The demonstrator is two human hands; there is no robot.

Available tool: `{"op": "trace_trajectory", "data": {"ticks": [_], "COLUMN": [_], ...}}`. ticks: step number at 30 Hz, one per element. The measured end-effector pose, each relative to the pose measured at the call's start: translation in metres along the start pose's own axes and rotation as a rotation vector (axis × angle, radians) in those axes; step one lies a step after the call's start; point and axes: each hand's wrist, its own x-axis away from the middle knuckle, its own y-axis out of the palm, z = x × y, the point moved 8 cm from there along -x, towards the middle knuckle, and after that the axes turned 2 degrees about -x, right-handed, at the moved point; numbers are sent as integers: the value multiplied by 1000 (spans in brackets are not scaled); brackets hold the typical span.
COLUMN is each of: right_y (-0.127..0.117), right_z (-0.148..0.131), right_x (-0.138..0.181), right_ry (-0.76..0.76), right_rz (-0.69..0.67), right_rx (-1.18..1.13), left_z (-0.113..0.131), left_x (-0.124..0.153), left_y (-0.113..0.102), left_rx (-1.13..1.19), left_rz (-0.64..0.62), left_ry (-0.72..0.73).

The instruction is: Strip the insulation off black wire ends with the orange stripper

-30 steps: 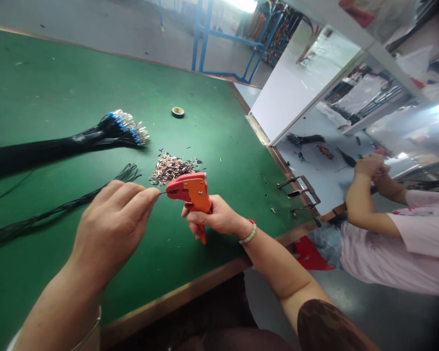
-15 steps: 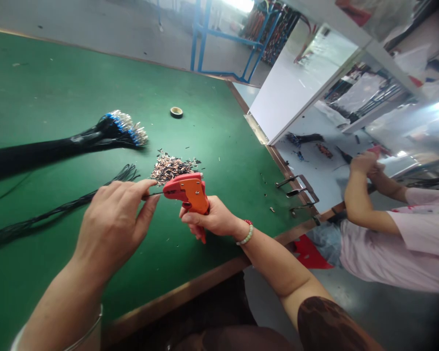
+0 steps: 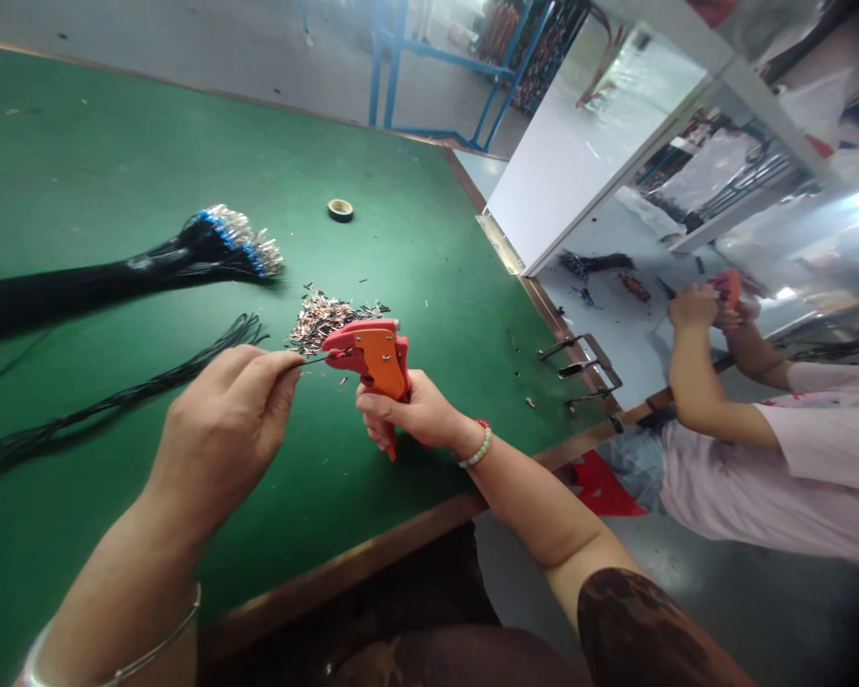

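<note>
My right hand [image 3: 405, 408] grips an orange and red wire stripper [image 3: 379, 355] by its handles, jaws pointing left. A thin black wire [image 3: 313, 361] is pinched between the thumb and fingers of my left hand [image 3: 225, 429]. Its tip reaches the stripper's jaws; whether they are closed on it I cannot make out. Behind the tool lies a pile of wire scraps [image 3: 322, 320], copper and black. A loose bunch of black wires [image 3: 136, 393] stretches leftward past my left hand. Farther back lies a thick black wire bundle [image 3: 78, 291] with blue and silvery terminals at its end.
A tape roll [image 3: 340, 210] lies on the green tabletop [image 3: 186, 143]. Metal clamps [image 3: 579, 370] sit at the table's right edge beside a white panel [image 3: 587, 124]. At the right, another person's hands [image 3: 716, 310] hold a red-orange tool.
The fingers of my left hand have closed more tightly on the wire. The stripper is tilted a little more upright. The other person's tool now shows more fully.
</note>
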Motion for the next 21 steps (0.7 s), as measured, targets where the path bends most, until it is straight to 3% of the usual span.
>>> {"op": "trace_trajectory", "data": {"ticks": [4,7,10,13,21], "right_y": [-2,-16,-30,-33,-23], "right_z": [-7,-16,-26,-29,-21], "right_x": [2,0,-1,-1,-2], "right_ry": [24,-45,-183,-259,-292], "right_rz": [-75,48,205,275,233], "right_rx": [-18,-42,-74,-70,-30], "left_z": [-1,0,6,15,36], "left_x": [-1,-1,0,2,5], "left_y": [-4,-7,-2,9,23], "left_rx": [-20,-20,-16,-23,-24], "left_rz": [43,66,25,-38,-89], "left_ry": [-27,-28,1,44,128]}}
